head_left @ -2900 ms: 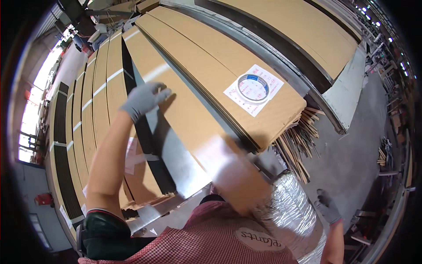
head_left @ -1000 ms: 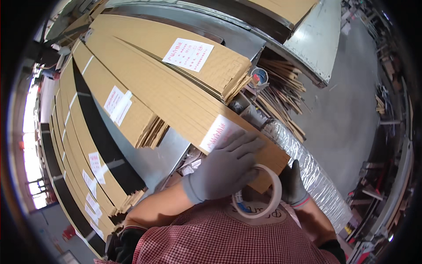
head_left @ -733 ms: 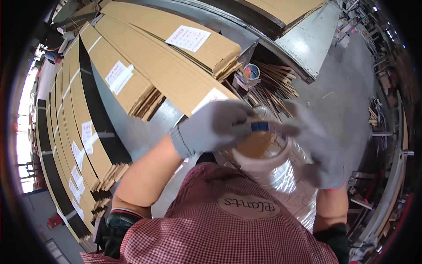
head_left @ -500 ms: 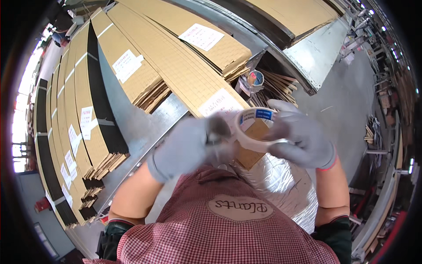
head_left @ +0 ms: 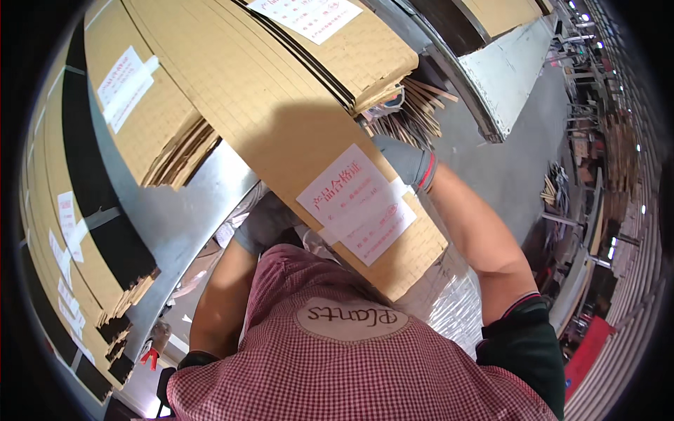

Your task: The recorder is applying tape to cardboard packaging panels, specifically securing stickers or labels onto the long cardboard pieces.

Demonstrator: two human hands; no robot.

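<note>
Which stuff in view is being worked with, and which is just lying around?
In use:
- cardboard pack nearest the apron
- white label on it, with a tape strip across
- left hand and right hand, at the pack's opposite edges

Lying about:
- thin strips in a pile
- neighbouring labelled pack
- red item at far right

From my distance, I see a grey floor (head_left: 484,186) on the right, with cluttered racks (head_left: 586,130) beyond it; small white lights (head_left: 585,17) shine at far right.
</note>
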